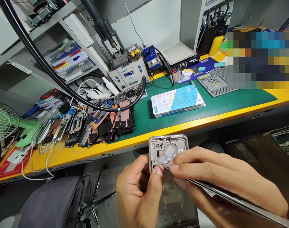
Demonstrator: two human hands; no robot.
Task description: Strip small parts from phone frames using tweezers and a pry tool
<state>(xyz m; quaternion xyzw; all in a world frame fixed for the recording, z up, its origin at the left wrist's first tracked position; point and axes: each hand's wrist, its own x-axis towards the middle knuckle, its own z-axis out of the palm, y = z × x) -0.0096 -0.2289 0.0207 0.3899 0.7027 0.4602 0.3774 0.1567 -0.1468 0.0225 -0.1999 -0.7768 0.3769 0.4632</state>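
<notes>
An opened phone frame (168,139) with a silver rim and bare inner parts is held up in front of the bench. My left hand (141,190) grips its left edge, with the thumb pressed near the lower left of the upper section. My right hand (218,177) is closed around long metal tweezers (230,198). Their tips reach into the frame beside my left thumb, close to a small gold-coloured part. Handwriting marks a silver plate (158,146) in the frame's upper section. My hands hide part of the frame's middle and right side.
A stack of phone screens (124,118) and phone parts lies left on the green mat (144,123). A flat blue-and-white box (177,99) rests mid-bench. Behind stand a grey soldering station (130,76) and a heating plate (180,55). A black hose (51,76) arcs across the left.
</notes>
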